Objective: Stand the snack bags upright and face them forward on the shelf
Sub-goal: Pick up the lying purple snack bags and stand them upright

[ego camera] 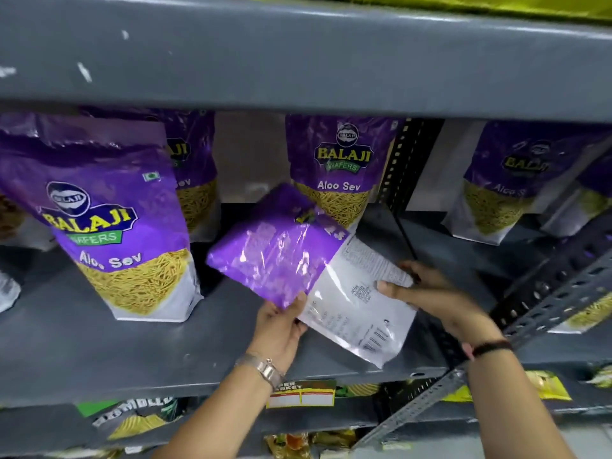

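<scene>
A purple and white snack bag (291, 263) lies tilted over the grey shelf (99, 342), its printed back side up. My left hand (281, 326) grips its lower purple edge and my right hand (427, 293) holds its white right edge. An upright purple Aloo Sev bag (112, 223) stands front-facing at the left. Another (337, 170) stands at the back centre, one (195, 173) partly hidden behind the left bag.
A slotted metal upright (394, 167) divides the shelf; a diagonal slotted brace (546, 293) crosses at the right. More purple bags (503, 187) stand in the right bay. The shelf above (298, 54) overhangs. A price label (301, 394) sits on the shelf's front edge, with packets below.
</scene>
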{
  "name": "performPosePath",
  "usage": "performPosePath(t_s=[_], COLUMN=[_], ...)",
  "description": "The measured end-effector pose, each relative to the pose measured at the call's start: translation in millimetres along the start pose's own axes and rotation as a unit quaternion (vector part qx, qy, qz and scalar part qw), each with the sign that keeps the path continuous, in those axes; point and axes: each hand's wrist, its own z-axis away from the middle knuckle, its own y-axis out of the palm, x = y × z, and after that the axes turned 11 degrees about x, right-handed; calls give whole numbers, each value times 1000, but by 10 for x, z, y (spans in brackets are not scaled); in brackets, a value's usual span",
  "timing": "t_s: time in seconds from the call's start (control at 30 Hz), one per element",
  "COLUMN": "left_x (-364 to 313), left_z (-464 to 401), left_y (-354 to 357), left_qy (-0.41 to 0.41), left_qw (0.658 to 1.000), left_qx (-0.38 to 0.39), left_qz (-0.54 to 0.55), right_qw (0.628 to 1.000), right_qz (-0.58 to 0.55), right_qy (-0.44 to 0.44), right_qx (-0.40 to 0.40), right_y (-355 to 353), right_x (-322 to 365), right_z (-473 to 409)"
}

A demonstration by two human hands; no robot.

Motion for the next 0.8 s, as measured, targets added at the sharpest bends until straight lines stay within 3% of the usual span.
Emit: performPosePath(t_s=[0.17,0.27,0.4,0.53,0.63,0.8], left_x=[-503,-609,-502,-250,-150,-201], left_z=[-184,-297,-295,-129,-168,-281], left_y=[67,128,5,-123,-119,-237], left_qy=[112,102,87,14,14,30], left_qw=[977,950,938,921,897,882], left_qx=[97,140,134,153,114,89], left_qz=[-157,-258,-308,-358,-427,-463], right_qw=[994,991,989,989,987,971], right_qz=[-25,-12,2,-3,-18,-84], right_qy=[-94,-117,-124,-150,-161,-201], right_qx=[-43,-69,-81,-7,17,-102], right_y=[330,556,605,448,452,729], right_x=[-215,-391,-537,-489,-434,-583], right_z=[-24,-127,-214,-277,-278,100])
